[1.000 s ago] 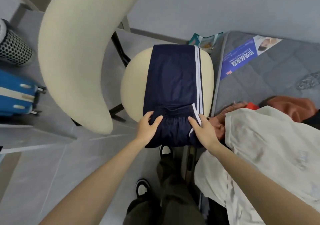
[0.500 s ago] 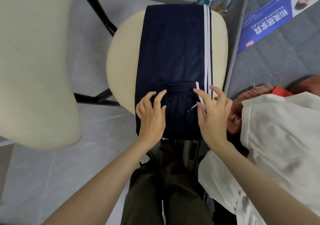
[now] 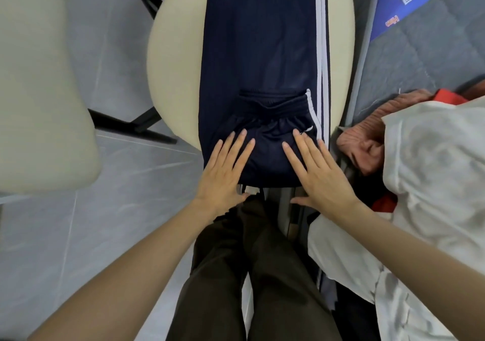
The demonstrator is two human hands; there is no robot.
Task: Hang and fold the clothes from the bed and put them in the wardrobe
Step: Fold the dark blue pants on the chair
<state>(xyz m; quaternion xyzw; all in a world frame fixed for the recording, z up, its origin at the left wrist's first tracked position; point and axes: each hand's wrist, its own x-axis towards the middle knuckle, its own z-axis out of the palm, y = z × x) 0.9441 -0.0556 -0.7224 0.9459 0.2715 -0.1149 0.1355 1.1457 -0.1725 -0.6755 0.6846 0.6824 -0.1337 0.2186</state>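
Our left hand and right hand now lie flat, fingers spread, on navy trousers, no longer curled; long axis front-to-back across chair seat, waistband nearest front edge.

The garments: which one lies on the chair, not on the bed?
The navy blue trousers with white side stripes, flat on the cream chair seat; the white garment and rust knitted garment lie on the grey mattress.

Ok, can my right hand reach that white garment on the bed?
Probably yes. The right hand lies flat, holding nothing, on the navy trousers, and the white garment lies uncovered close by on its right, with nothing between them.
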